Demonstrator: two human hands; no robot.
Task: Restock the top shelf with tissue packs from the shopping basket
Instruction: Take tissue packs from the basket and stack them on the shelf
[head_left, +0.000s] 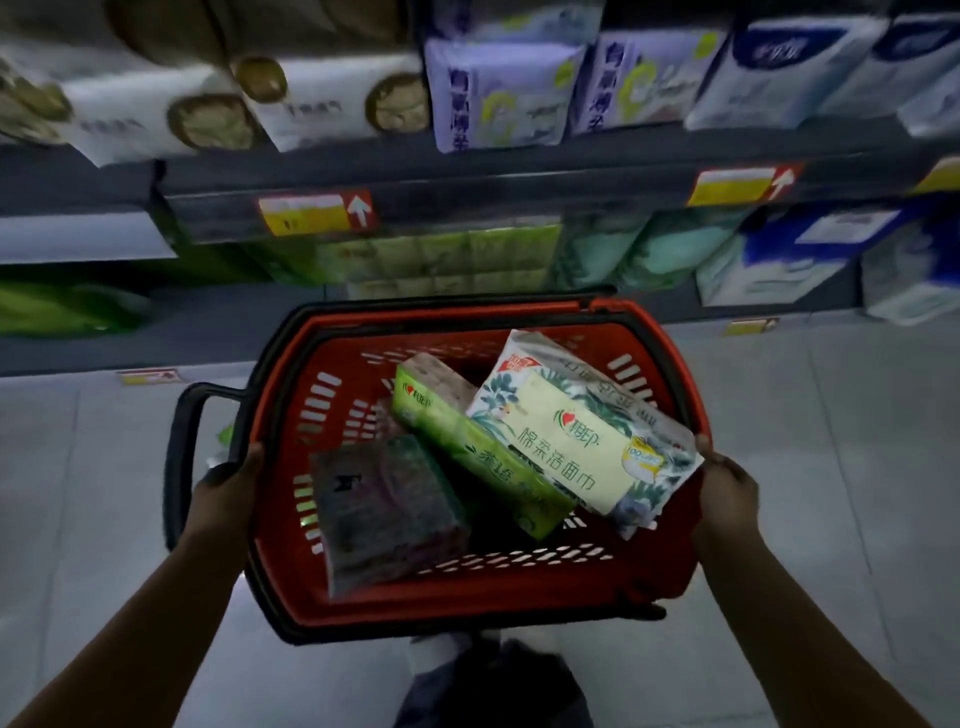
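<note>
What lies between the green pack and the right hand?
In the head view, the white leaf-printed pack in the basket lies between the green pack and the right hand.

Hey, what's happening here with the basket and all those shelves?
A person faces store shelves stocked with tissue packs, gripping a red shopping basket by its sides, left hand on the left rim and right hand on the right rim. Inside lie several packs: a white floral pack leaning over a green pack, and a darker pack nearer the left hand. Neither hand holds a pack yet.
</note>
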